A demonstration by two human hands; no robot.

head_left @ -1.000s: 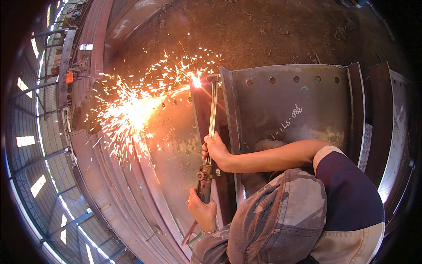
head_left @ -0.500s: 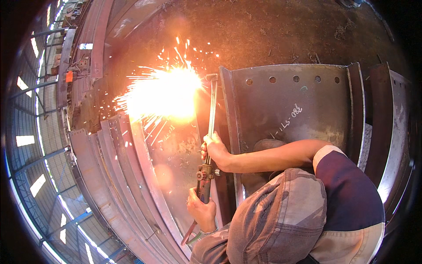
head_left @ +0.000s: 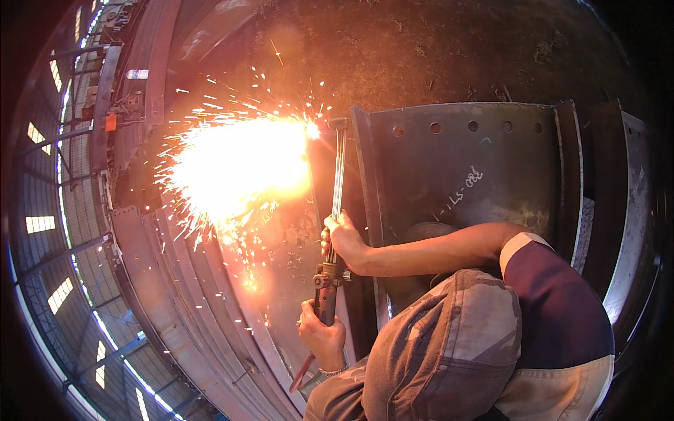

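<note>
My right hand is wrapped round the slim metal tubes of a cutting torch. Lower down, my left hand grips the torch's dark handle, just below its valve knobs. A bracelet circles my left wrist. The torch head bends left at the top, close to a small bright spot by the edge of a steel piece. From there, white glare and sparks spray left, hiding the metal behind them. A reddish hose trails from below my left hand.
Right of the torch stands a flanged steel beam with a row of holes and chalk marks; more beams lie beyond. Long steel sections fill the lower left. Camouflage cloth covers the lower middle. Brown ground lies at the top.
The glare and sparks reach farther left and downward, and a small bright spot now shows beside the torch head. Both hands and the torch look nearly unmoved.
</note>
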